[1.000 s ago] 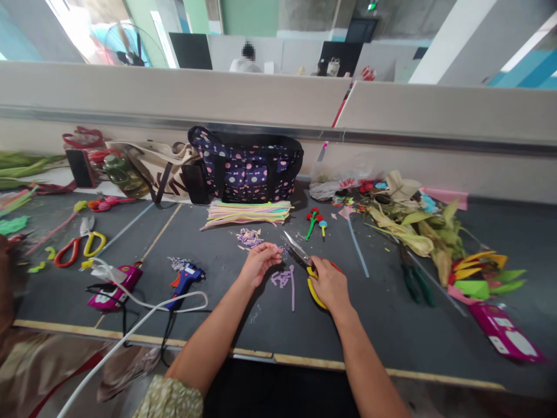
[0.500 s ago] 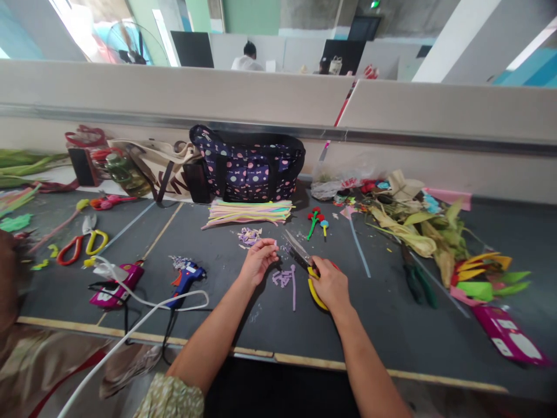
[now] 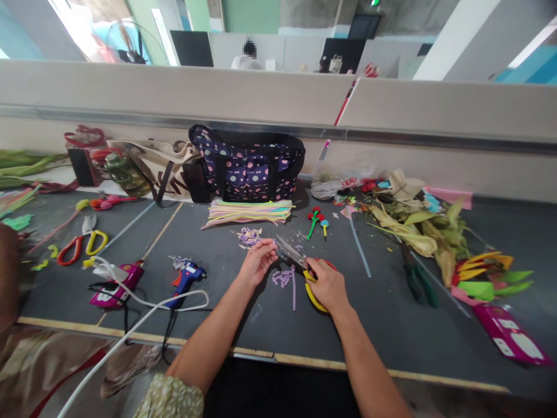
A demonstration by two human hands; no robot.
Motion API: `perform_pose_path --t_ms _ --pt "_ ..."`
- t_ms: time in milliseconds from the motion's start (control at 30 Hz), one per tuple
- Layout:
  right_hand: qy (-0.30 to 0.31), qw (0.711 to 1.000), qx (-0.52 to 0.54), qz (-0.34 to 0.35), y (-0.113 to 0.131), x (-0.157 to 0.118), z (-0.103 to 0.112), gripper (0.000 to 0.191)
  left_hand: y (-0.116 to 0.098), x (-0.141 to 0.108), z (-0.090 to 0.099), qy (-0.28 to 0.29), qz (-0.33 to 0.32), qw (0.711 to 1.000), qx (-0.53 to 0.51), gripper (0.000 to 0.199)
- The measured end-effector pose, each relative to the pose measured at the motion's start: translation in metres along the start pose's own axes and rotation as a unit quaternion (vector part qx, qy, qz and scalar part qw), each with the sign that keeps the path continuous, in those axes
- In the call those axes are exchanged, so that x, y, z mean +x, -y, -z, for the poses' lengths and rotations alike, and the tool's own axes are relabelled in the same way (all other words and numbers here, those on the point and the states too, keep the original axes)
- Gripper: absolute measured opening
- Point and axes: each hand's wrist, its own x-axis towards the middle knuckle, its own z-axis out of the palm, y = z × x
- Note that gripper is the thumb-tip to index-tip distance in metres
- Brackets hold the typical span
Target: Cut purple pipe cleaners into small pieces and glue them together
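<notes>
My right hand (image 3: 327,284) grips a pair of scissors (image 3: 314,288) by red and yellow handles. The blades point up and left, their tips beside the fingertips of my left hand (image 3: 260,259). That hand is closed in a pinch on a small light-purple piece, probably a bit of pipe cleaner, mostly covered by the fingers. Below the blades lie a small heap of cut purple pieces (image 3: 282,278) and one longer purple pipe cleaner strip (image 3: 293,293). Past my left fingers sits a pile of purple and cream bits (image 3: 249,235).
A bundle of pastel pipe cleaners (image 3: 248,212) lies before a dotted bag (image 3: 255,165). To the left are a blue glue gun (image 3: 188,281), a white cable (image 3: 150,303) and other scissors (image 3: 89,235). Dried husks (image 3: 404,229) and green-handled pliers (image 3: 418,278) lie right. Another person's arm shows far left.
My right hand has brought the scissors slightly left, so the blade tips now reach my left fingertips. The left hand has barely moved.
</notes>
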Motion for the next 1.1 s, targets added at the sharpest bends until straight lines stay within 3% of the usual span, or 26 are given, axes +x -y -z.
perform_pose_path --t_ms 1100 --pt "0.003 1.0 0.002 0.02 0.0014 -0.0001 0.0015 0.033 0.0023 -0.0018 -0.0031 0.011 -0.021 0.999 0.039 0.022"
